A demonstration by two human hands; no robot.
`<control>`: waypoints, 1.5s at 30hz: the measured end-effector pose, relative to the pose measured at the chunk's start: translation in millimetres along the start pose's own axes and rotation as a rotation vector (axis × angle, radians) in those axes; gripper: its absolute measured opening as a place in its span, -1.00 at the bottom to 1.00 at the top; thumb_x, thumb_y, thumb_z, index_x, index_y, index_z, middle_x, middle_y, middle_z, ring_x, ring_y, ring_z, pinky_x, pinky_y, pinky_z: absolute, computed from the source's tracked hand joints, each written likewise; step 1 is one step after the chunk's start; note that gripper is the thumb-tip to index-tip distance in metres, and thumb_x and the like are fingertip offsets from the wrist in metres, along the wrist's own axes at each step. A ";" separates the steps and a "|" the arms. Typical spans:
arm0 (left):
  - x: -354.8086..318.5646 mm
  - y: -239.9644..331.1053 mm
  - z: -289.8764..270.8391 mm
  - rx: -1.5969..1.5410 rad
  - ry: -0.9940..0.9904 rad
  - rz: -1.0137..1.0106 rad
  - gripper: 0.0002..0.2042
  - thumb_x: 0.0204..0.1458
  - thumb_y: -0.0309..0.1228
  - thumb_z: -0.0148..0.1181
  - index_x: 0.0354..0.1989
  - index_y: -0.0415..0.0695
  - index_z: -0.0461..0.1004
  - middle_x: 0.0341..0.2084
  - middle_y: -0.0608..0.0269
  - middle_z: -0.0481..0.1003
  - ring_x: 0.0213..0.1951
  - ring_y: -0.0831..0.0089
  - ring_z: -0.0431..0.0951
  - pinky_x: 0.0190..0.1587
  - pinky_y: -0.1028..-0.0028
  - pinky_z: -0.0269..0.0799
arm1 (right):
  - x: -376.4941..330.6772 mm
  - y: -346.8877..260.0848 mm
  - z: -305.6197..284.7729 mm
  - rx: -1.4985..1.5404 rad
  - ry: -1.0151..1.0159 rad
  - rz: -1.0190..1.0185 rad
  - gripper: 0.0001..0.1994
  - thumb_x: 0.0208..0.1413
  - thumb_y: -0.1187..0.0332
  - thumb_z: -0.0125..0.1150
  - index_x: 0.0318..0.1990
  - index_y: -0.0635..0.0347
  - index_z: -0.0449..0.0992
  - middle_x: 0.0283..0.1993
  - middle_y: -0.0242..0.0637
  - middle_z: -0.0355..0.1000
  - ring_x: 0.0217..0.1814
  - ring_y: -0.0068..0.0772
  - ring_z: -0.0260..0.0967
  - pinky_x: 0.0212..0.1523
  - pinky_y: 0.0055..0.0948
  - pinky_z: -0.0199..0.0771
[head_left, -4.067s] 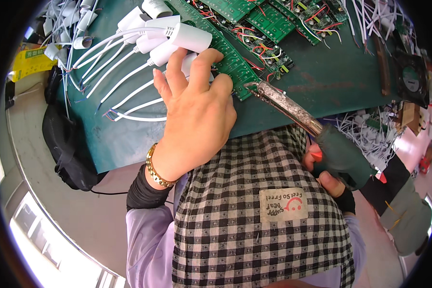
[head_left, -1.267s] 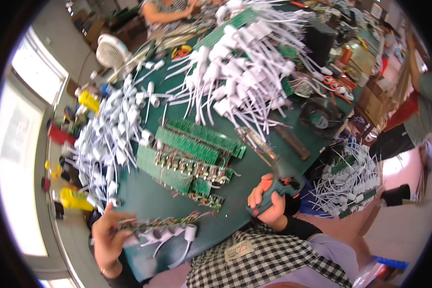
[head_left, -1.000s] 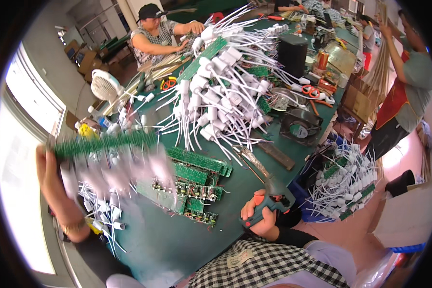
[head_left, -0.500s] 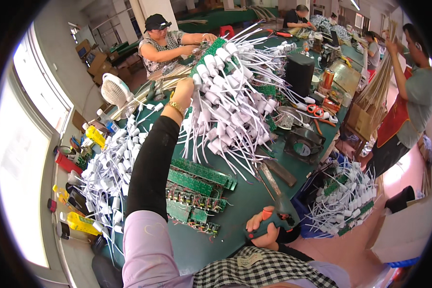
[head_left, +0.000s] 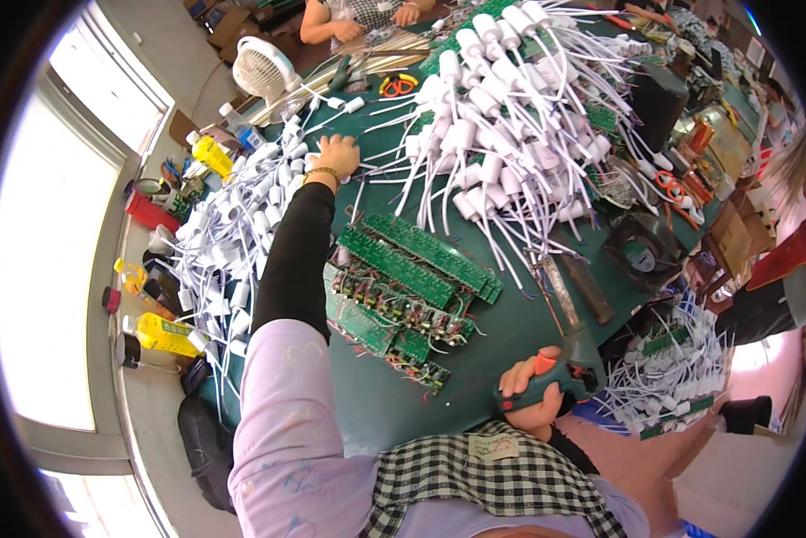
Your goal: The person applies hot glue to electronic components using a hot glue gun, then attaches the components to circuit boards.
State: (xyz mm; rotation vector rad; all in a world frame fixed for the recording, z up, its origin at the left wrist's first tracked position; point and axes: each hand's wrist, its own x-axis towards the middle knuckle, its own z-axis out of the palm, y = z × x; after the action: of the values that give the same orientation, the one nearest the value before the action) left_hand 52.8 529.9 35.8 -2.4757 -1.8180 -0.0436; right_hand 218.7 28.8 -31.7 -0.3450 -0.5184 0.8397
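My right hand [head_left: 530, 394] is wrapped round the grip of a dark green soldering gun [head_left: 582, 363] with an orange trigger, low on the right; its long tip points toward the far side. My left hand [head_left: 334, 160] is stretched over the table at the edge of a loose heap of white cylindrical caps with wires [head_left: 268, 193], fingers somewhat apart, nothing visibly held. Between the hands lie several green circuit board strips [head_left: 412, 260], some with components showing. Beyond them is a large pile of boards [head_left: 484, 112] fitted with white wired caps.
A white fan [head_left: 264, 70], orange-handled scissors [head_left: 398, 85] and yellow bottles [head_left: 210, 154] stand or lie left and far. A black square fan [head_left: 641, 255] sits right, above a bin of wired caps [head_left: 667, 368]. A co-worker's hands [head_left: 349, 30] are across the table.
My left hand has left the large pile of fitted boards and come back and left to the loose caps. The right hand still holds the soldering gun. The view has tilted down.
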 end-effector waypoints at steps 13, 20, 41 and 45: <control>-150.1 -112.4 -82.4 0.432 -0.047 0.277 -0.68 -0.09 -0.30 0.03 -0.12 -0.03 0.51 0.21 0.27 0.16 0.10 0.21 0.29 -0.01 -0.02 0.27 | -1.3 -4.4 4.6 -0.015 -0.064 0.079 -0.46 0.14 0.02 -0.03 0.12 0.21 0.10 -0.49 -0.26 0.28 -0.52 -0.38 0.26 -0.43 -0.38 0.35; -267.9 -149.4 -93.4 0.586 0.076 0.225 -0.71 -0.03 -0.52 -0.09 -0.10 -0.18 0.41 0.25 0.28 0.16 0.24 0.21 0.18 0.19 -0.21 0.02 | 4.9 -5.1 8.7 0.004 -0.114 0.099 -0.51 0.20 0.04 -0.14 0.13 0.19 0.09 -0.51 -0.34 0.22 -0.54 -0.46 0.21 -0.44 -0.46 0.29; -347.0 32.6 -69.7 -0.030 0.282 0.778 -0.61 -0.05 -0.35 0.20 0.01 -0.02 0.34 -0.01 0.34 0.39 0.19 0.25 0.25 0.22 -0.10 -0.04 | 2.4 -2.1 3.7 -0.017 -0.181 0.142 -0.49 0.18 0.04 -0.08 0.12 0.21 0.09 -0.49 -0.29 0.22 -0.53 -0.42 0.20 -0.45 -0.42 0.28; -378.3 13.1 -78.4 -0.166 0.413 0.876 -0.78 -0.15 -0.42 0.19 -0.29 -0.05 0.36 -0.13 0.32 0.40 0.04 0.26 0.34 0.11 0.05 0.15 | 4.0 -3.0 3.0 -0.039 -0.197 0.148 -0.49 0.18 0.04 -0.09 0.13 0.20 0.09 -0.49 -0.30 0.22 -0.53 -0.42 0.20 -0.44 -0.43 0.28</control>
State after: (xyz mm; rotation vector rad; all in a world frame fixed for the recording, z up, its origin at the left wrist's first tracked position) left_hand -46.8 160.2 89.2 -2.8520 -0.5198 -0.6089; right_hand 221.1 30.3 -26.6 -0.3409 -0.6993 1.0139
